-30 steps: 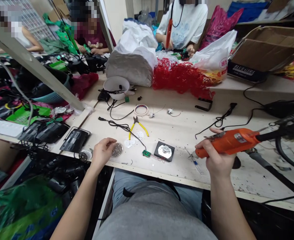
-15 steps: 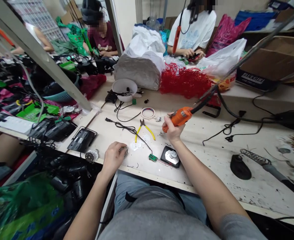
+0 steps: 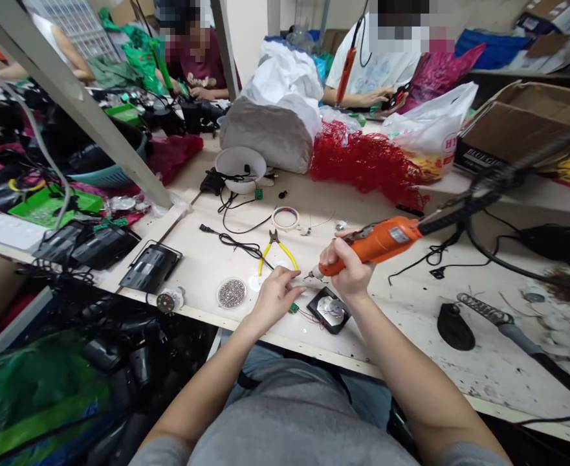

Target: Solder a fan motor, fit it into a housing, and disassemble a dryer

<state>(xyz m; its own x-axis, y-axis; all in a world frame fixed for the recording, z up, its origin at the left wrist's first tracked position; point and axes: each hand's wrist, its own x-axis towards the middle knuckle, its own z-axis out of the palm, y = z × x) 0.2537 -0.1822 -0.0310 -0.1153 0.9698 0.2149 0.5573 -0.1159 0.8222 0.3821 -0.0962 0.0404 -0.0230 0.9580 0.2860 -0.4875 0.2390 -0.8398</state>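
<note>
My right hand [image 3: 351,272] is wrapped round an orange electric screwdriver [image 3: 379,243], its bit pointing left. Just left of the bit is my left hand [image 3: 277,298], thumb and forefinger brought close together; whatever they hold is too small to make out. A round dish of small screws [image 3: 232,293] sits left of that hand. Below the screwdriver lies a black square housing with a silver round part [image 3: 330,309], joined by thin wires to a green circuit board [image 3: 293,308] partly hidden by my left hand. Yellow-handled cutters [image 3: 275,249] lie beyond my left hand.
A roll of tape [image 3: 285,219] and a white bowl with cables [image 3: 241,184] stand further back. On the right are a soldering iron [image 3: 522,336] and a black stand [image 3: 455,327]. A black device [image 3: 151,266] lies left. Two co-workers sit across the bench.
My left hand has moved right from the screw dish to beside the screwdriver bit, uncovering the dish. My right hand has brought the screwdriver slightly nearer and tilted it flatter.
</note>
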